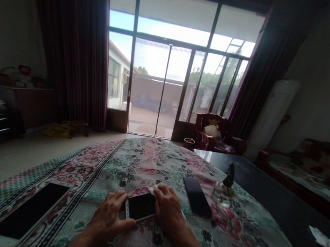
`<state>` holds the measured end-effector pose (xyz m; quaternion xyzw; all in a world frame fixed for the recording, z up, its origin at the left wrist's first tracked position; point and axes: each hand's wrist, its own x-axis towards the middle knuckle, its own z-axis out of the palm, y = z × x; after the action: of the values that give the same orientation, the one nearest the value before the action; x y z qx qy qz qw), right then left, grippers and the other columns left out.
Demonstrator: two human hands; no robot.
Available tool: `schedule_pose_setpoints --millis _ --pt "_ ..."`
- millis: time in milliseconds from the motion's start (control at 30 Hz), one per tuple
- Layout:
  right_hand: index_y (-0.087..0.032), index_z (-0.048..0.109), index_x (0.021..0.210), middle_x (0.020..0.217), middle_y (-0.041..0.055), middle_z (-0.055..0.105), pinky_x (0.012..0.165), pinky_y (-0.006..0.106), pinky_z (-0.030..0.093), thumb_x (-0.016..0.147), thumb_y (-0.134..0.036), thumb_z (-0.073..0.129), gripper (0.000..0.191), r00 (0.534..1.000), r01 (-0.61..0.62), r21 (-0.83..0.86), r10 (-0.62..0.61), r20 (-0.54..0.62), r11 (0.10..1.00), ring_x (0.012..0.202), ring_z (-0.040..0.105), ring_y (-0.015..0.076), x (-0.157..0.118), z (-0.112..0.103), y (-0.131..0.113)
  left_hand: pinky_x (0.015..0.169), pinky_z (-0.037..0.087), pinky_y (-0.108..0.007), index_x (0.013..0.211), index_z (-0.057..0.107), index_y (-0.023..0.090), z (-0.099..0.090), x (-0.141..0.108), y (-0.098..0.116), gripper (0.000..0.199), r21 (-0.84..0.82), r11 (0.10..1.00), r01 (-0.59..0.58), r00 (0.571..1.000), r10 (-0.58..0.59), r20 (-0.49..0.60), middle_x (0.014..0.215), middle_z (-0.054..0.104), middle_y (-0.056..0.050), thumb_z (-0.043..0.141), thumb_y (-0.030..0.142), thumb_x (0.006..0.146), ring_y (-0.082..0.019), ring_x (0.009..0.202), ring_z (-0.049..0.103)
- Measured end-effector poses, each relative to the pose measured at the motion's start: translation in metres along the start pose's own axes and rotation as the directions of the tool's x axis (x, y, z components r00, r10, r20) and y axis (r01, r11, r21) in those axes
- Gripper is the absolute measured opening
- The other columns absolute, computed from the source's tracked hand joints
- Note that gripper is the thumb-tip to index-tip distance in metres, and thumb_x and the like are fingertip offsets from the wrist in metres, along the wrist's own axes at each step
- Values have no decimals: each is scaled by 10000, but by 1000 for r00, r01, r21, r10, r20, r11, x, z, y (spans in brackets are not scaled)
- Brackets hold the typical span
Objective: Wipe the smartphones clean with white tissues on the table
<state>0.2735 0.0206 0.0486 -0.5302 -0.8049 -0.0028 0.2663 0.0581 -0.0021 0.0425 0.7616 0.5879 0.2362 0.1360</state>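
A white-edged phone (140, 206) with a dark screen is at the middle of the flowered cloth. My left hand (109, 214) grips its left end, thumb along the near edge and fingers at the far corner. At its right end is my right hand (166, 206), fingers curled over a white tissue or cloth (154, 188) that shows at the fingertips against the phone's far edge. The rest of the white piece is hidden under the hand. A larger white phone (28, 212) lies at the left, and a dark phone (197, 196) lies right of my right hand.
The patterned cloth (102, 231) covers the table. A small dark figurine on a clear base (227, 184) stands at the right. Beyond it is a dark tabletop (266, 199) with a crumpled white packet (322, 239). A red wooden chair (211, 127) is near the glass doors.
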Motion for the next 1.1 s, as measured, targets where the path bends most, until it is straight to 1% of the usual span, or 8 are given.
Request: schedule_pose_setpoints --millis 133,233,533,600,767,867,967,1100 --pt "-195 624 1111 1163 66 593 992 301 359 816 -103 437 362 1000 -7 11 7 4 1000 1085 485 208 1 -1 0 1049 347 -380 1211 576 143 -2 -1 3 650 9 1000 3 1000 -3 10 1310 553 -122 651 452 645 -302 1229 453" --pt "-193 628 1099 1154 66 594 993 299 355 811 -97 426 365 1000 -3 21 2 22 1000 1091 483 208 0 -4 -4 1045 348 -382 1213 576 157 -3 -1 4 641 8 1000 7 1000 -7 13 1305 557 -114 647 456 650 -302 1222 458" --pt "-212 622 1097 1139 39 606 990 277 348 805 -103 450 356 984 150 131 -161 75 980 1091 492 187 -5 -5 -23 1038 357 -371 1188 590 158 1 1 0 632 18 1000 -4 1000 4 0 1295 566 -111 670 448 632 -302 1213 470" --pt "-211 629 1097 1144 39 609 996 277 347 814 -100 439 359 987 134 131 -145 72 982 1092 499 187 -3 -5 -19 1036 361 -366 1181 592 145 1 1 0 625 22 1000 -4 1000 4 -4 1284 572 -115 669 437 635 -299 1209 475" --pt "-189 655 1082 1167 63 614 1001 285 360 842 -106 402 358 999 -20 46 18 41 999 1112 501 202 3 -6 -6 1039 361 -375 1191 585 143 0 0 0 628 9 1000 -18 1000 18 -12 1276 576 -117 671 433 641 -293 1207 479" --pt "-184 655 1108 1203 74 607 1025 306 350 847 -112 395 375 998 -57 11 56 34 998 1126 506 209 4 -2 -3 1053 348 -378 1194 584 130 2 0 -1 643 0 1000 -14 1000 14 -20 1290 567 -127 678 438 637 -297 1223 464" --pt "-176 619 1196 1297 86 566 1084 337 292 819 -92 401 443 997 -50 11 49 65 999 1208 475 213 1 4 -9 1057 345 -386 1194 585 126 3 0 -3 661 -7 1000 -11 1000 11 -25 1296 565 -131 689 447 625 -302 1232 454" --pt "-183 579 1257 1373 79 518 1118 349 247 796 -99 425 493 989 57 87 -68 132 995 1294 411 205 -5 7 -24 1033 372 -384 1168 601 140 4 1 -3 629 -11 1000 -20 999 19 -34 1262 591 -122 694 428 617 -300 1191 491"
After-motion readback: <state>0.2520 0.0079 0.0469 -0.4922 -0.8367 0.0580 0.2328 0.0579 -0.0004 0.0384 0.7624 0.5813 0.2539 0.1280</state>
